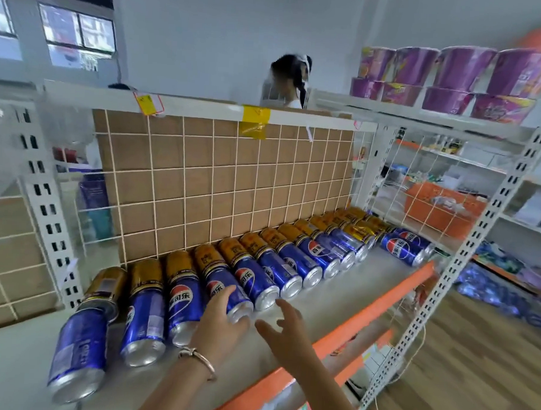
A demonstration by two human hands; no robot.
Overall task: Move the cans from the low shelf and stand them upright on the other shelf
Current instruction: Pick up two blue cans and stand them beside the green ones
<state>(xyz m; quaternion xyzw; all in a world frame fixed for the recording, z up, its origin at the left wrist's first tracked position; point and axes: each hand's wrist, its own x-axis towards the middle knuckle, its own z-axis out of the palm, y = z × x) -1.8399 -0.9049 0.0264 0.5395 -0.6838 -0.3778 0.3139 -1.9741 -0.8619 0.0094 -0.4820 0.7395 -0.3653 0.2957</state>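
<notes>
Where the shelf board (336, 303) runs out to its orange front lip (379, 305), a bare strip lies between that lip and the row of cans, and both hands work in it. The blue cans (291, 264) lie on their sides in a long diagonal line, silver ends toward the lip, each with a gold can (179, 266) lying behind it against the wire grid back (202, 183). The left hand (219, 319) rests over the fourth blue can (225, 291) from the near end, fingers curved over its side; a bracelet (199, 358) circles the wrist. The right hand (283, 332) hovers just beside it over bare shelf, fingers spread wide and holding nothing.

At the near end one blue can (80, 351) lies askew, tipped toward the shelf's edge. At the far end another blue can (405, 249) lies crosswise, apart from the row.

Brown cardboard (221, 171) backs the grid. White slotted uprights (481, 242) frame the bay on both sides. Above to the right, purple noodle tubs (463, 80) are stacked two high on the top shelf. Another person (288, 81) stands beyond the shelving. Wood-look flooring (473, 362) shows at lower right.
</notes>
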